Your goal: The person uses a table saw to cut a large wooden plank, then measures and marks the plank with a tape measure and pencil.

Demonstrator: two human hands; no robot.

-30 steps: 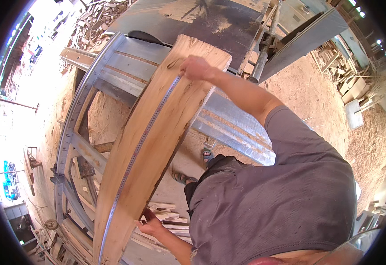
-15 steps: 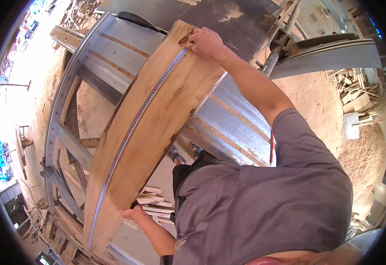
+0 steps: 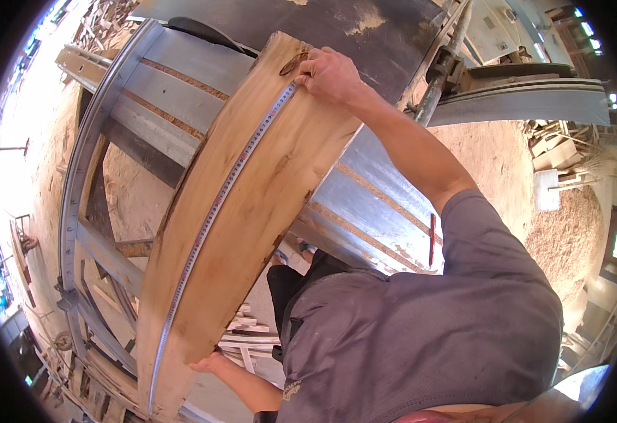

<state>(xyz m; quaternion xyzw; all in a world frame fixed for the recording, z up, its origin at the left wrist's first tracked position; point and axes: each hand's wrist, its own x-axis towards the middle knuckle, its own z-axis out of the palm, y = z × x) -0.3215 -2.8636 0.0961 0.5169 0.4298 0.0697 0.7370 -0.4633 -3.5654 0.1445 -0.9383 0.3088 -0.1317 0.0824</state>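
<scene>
A long, wide wooden plank (image 3: pixel 234 233) with dark bark edges lies across the metal table. Along its length runs a measuring tape (image 3: pixel 219 199) with a white and blue blade, bending with the lens. At the plank's far end, my right hand (image 3: pixel 331 74) pinches the tape's end between thumb and fingers, against the wood beside a dark knot (image 3: pixel 293 64). Lower down, my left hand (image 3: pixel 207 363) grips the plank's edge close to its near end. Some of its fingers are hidden. The tape's other end runs out toward the bottom of the picture, and no case shows.
Under the plank is a metal saw table (image 3: pixel 386 194) with sawdust-filled slots and a red stick (image 3: pixel 432 240) on it. A curved metal rail (image 3: pixel 68 211) stands left. A steel bar with a clamp (image 3: pixel 444 70) is far right. Offcuts (image 3: pixel 248 338) lie below; scrap wood (image 3: pixel 562 151) is heaped right.
The view has shifted slightly. My left hand appears lower beside the plank's edge. My right hand stays at the far end, still pinching the tape.
</scene>
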